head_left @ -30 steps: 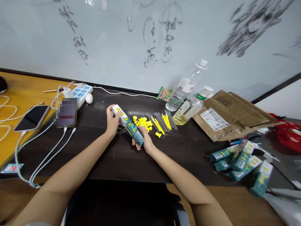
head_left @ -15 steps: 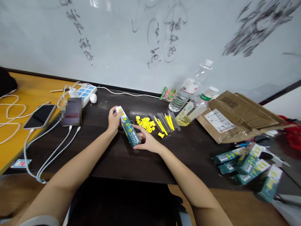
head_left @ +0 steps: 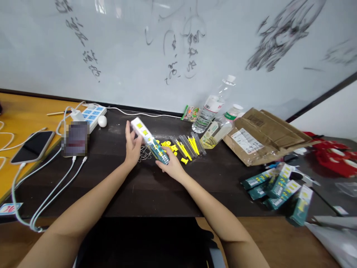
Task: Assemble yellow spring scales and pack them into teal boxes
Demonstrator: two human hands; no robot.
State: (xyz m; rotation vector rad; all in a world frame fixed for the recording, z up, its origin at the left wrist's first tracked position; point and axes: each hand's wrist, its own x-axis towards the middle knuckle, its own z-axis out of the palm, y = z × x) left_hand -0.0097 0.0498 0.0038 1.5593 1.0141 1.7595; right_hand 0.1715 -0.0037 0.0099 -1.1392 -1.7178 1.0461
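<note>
Far left I see a dark smartphone [head_left: 32,147] on the orange-yellow tabletop [head_left: 19,111], white charging cables [head_left: 47,186] trailing onto the dark brown table [head_left: 134,190], and a white power strip with blue sockets [head_left: 93,114] with a small white egg-shaped object [head_left: 102,121] beside it. Left hand [head_left: 131,146] is half spread, fingers against the upper left side of the long teal-and-white cardboard box with yellow lettering [head_left: 150,140]; more a steadying touch than a full wrap. The box is tilted, white end up and away, raised just above the table centre. Right hand [head_left: 170,165] pinches its lower teal end, thumb over, fingers under. Thin wire clips [head_left: 144,153] lie under the box. Right of it: a pile of small yellow plastic rings [head_left: 168,145], clear tubes with yellow inserts [head_left: 189,145], two clear plastic bottles [head_left: 212,111], a flattened brown cardboard parcel [head_left: 264,134], then a heap of matching teal boxes [head_left: 279,186] at far right.
</note>
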